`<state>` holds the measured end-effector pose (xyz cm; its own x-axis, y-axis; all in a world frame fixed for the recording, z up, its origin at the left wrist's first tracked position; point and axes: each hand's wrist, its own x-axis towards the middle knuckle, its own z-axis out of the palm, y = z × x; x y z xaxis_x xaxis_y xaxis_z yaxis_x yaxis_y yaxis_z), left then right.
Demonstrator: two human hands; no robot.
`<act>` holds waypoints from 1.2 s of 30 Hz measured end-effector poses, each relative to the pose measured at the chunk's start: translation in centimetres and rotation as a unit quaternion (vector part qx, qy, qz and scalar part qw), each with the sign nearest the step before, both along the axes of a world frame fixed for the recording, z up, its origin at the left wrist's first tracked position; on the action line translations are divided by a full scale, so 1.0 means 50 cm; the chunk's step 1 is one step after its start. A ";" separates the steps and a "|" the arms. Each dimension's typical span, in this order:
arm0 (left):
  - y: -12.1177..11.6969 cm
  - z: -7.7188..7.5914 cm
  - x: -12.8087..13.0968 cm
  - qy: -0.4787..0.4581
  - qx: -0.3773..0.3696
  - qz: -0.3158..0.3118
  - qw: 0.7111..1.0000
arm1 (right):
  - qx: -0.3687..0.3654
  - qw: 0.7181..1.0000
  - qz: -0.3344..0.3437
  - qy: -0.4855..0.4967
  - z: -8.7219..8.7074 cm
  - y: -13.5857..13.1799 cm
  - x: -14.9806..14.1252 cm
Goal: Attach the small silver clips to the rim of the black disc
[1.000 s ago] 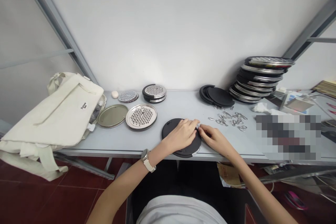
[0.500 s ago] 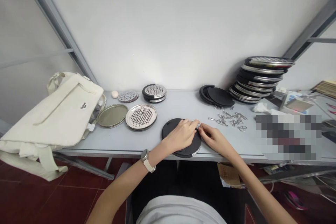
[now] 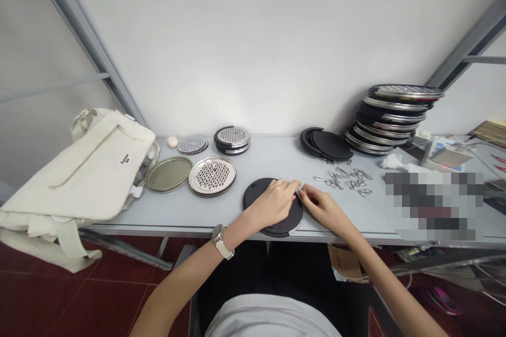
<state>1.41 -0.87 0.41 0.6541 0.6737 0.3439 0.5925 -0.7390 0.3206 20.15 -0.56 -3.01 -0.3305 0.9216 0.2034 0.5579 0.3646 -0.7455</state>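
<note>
A black round disc (image 3: 259,195) with a silvery rim at its lower right lies on the table near the front edge. Across its top rests my left hand (image 3: 278,201), its fingers bent round the disc's right side. My right hand (image 3: 316,204) is closed in a pinch at that same edge, tips almost meeting those of the left. A small shiny metal piece (image 3: 299,190) shows between the fingertips; its full shape is hidden. Several loose metal clips (image 3: 358,181) are scattered right of the hands.
Perforated metal grater discs (image 3: 212,175) and plain metal discs (image 3: 169,174) lie to the left, beside a cream bag (image 3: 87,168). Black round covers (image 3: 332,146) sit behind the clips. A tall leaning stack of discs (image 3: 389,121) stands at the back right, against the wall.
</note>
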 end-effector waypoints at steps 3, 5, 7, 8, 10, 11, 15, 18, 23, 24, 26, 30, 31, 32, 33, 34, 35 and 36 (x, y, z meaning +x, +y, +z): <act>0.001 -0.001 0.000 0.000 0.006 0.006 1.000 | 0.010 1.000 -0.005 0.011 -0.001 0.001 0.003; 0.002 -0.003 0.000 -0.006 0.008 0.007 1.000 | 0.016 1.000 -0.005 0.011 -0.002 0.001 0.005; 0.003 -0.006 0.000 -0.019 0.005 0.006 1.000 | 0.020 1.000 -0.006 0.008 -0.002 0.001 0.006; 0.004 -0.007 0.000 -0.024 0.002 0.005 1.000 | 0.022 1.000 -0.007 0.006 -0.002 0.001 0.006; 0.004 -0.009 0.000 -0.029 -0.002 0.005 1.000 | 0.027 1.000 -0.011 0.003 -0.001 0.001 0.005; 0.004 -0.009 0.000 -0.029 -0.002 0.005 1.000 | 0.028 1.000 -0.012 0.000 0.000 0.000 0.004; 0.003 -0.006 0.000 -0.029 0.007 0.003 1.000 | 0.027 0.999 -0.012 -0.018 0.003 -0.001 0.001; 0.002 -0.004 0.000 -0.027 0.012 -0.015 0.999 | 0.028 0.999 -0.011 -0.024 0.002 -0.001 0.001; 0.004 -0.006 0.001 -0.034 0.001 -0.021 0.999 | 0.030 0.999 0.002 -0.025 0.000 0.000 0.003; 0.004 -0.007 0.001 -0.036 -0.004 -0.022 0.999 | 0.029 0.999 0.007 -0.025 0.000 0.000 0.003; 0.005 -0.009 0.001 -0.039 -0.009 -0.024 0.999 | 0.027 0.999 0.014 -0.027 0.001 0.001 0.003; 0.005 -0.010 0.001 -0.038 -0.007 -0.021 0.999 | 0.028 0.999 0.019 -0.029 0.002 0.000 0.003; 0.005 -0.011 0.001 -0.036 -0.008 -0.019 0.999 | 0.029 0.999 0.020 -0.028 0.002 0.000 0.003; 0.005 -0.011 0.001 -0.034 -0.008 -0.017 0.999 | 0.031 0.999 0.019 -0.028 0.002 0.000 0.003; 0.005 -0.011 0.001 -0.032 -0.009 -0.017 0.999 | 0.032 0.999 0.018 -0.027 0.002 0.000 0.003; 0.005 -0.011 0.001 -0.032 -0.009 -0.017 0.999 | 0.033 0.999 0.017 -0.026 0.002 0.000 0.002; 0.005 -0.011 0.001 -0.031 -0.010 -0.017 0.999 | 0.034 0.999 0.015 -0.026 0.003 -0.001 0.002; 0.005 -0.011 0.001 -0.032 -0.010 -0.018 0.999 | 0.035 0.999 0.014 -0.026 0.003 -0.001 0.002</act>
<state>1.49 -0.60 -0.14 0.6552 0.6572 0.3725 0.5439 -0.7526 0.3711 20.25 -0.59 -2.86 -0.3681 0.8959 0.2488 0.5837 0.4310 -0.6881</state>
